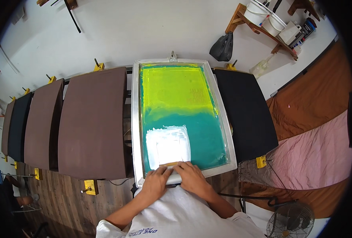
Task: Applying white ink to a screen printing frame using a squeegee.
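Note:
A metal-framed printing screen [137,119] lies in front of me, its mesh yellow-green in the upper half and teal below. A square of white ink [167,143] covers part of its lower left. Below that square, my left hand [156,180] and my right hand [190,178] are side by side, fingers closed on a narrow squeegee [169,164] at the near end of the screen. Only a tan strip of the squeegee shows between my fingers.
Padded pallets in brown [88,123] and black [245,115] flank the screen. A wall shelf [237,18] with buckets and a hanging black bag [222,47] are upper right. Orange and pink fabric [310,146] and a fan [290,224] are at right; another person's arm [23,200] shows lower left.

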### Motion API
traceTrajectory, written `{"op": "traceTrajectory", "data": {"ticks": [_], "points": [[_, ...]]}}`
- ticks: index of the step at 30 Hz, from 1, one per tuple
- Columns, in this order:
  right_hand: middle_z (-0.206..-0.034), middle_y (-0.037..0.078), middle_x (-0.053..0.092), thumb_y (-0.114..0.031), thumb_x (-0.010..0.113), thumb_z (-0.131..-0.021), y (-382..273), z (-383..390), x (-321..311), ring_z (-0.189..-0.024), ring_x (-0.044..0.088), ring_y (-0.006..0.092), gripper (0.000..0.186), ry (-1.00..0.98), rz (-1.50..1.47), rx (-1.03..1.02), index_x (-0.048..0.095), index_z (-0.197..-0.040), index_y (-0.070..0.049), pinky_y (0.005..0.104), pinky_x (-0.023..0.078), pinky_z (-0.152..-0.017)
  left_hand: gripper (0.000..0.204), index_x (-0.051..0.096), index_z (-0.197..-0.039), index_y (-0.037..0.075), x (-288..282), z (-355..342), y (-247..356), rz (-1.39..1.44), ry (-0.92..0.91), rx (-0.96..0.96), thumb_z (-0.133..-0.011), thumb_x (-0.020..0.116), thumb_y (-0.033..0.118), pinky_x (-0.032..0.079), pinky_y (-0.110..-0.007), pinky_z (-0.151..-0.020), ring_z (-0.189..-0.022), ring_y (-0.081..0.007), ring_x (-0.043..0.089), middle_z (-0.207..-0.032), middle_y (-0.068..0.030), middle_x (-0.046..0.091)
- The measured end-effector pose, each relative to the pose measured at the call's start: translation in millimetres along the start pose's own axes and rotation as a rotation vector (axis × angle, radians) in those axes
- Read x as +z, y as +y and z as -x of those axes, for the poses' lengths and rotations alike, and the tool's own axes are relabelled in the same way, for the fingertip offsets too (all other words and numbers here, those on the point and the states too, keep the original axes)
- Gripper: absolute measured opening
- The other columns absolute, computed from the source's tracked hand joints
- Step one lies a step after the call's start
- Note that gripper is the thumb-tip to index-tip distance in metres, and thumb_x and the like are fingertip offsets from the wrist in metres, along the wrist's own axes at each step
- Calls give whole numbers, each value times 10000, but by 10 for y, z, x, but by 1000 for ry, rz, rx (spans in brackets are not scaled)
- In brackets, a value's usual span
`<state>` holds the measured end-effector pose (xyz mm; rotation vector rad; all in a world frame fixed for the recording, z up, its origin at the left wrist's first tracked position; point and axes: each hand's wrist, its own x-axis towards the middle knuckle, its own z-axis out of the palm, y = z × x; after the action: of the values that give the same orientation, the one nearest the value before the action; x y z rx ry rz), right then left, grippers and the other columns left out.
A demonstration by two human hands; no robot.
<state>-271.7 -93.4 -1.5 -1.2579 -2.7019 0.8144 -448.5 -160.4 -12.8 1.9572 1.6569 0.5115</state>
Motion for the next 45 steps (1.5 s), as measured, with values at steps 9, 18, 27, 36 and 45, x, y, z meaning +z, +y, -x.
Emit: {"op": "traceTrajectory", "data": {"ticks": [9, 18, 27, 36, 45], "points": [[-976, 135, 667, -11, 632, -729, 243, -830, -325, -966, 640, 366, 289, -12, 64, -31, 680, -1009, -68, 496, 526, -776, 466, 692, -1098, 79, -333, -758, -285, 60, 78, -14, -660, 613, -58, 547, -443, -800, -871, -375, 672, -987, -190, 691], [-1113, 159, 606, 48, 628, -650, 176, -331, 22, -1055, 567, 356, 509, 10, 47, -48, 603, -1151, -39, 440, 485, -903, 596, 608, -1209, 55, 51, -278, -195, -7, 78, -8, -625, 656, -56, 529, -448, -828, -1002, -352, 646, -1158, -168, 648], [-1033, 175, 665, 48, 591, -665, 110, -331, -187, -975, 624, 383, 421, -55, -13, -45, 661, -1070, -42, 465, 512, -853, 519, 667, -1144, 73, -200, -317, -97, 13, -32, -23, -629, 658, 3, 552, -427, -783, -865, -333, 687, -981, -164, 706], [-1007, 181, 653, 60, 611, -674, 285, -966, -300, -974, 615, 384, 417, -4, 23, 24, 664, -1074, -47, 450, 515, -850, 449, 664, -1120, 91, -393, -986, -483, -36, -61, 39, -685, 681, -18, 547, -439, -803, -878, -364, 668, -968, -162, 673], [-1122, 181, 608, 72, 600, -656, 111, -170, 13, -1060, 555, 370, 467, 17, -20, -57, 596, -1116, -9, 457, 478, -915, 597, 604, -1203, 57, 64, -173, -130, -61, 47, 23, -618, 644, -54, 551, -460, -776, -877, -376, 678, -1115, -193, 658]]}}
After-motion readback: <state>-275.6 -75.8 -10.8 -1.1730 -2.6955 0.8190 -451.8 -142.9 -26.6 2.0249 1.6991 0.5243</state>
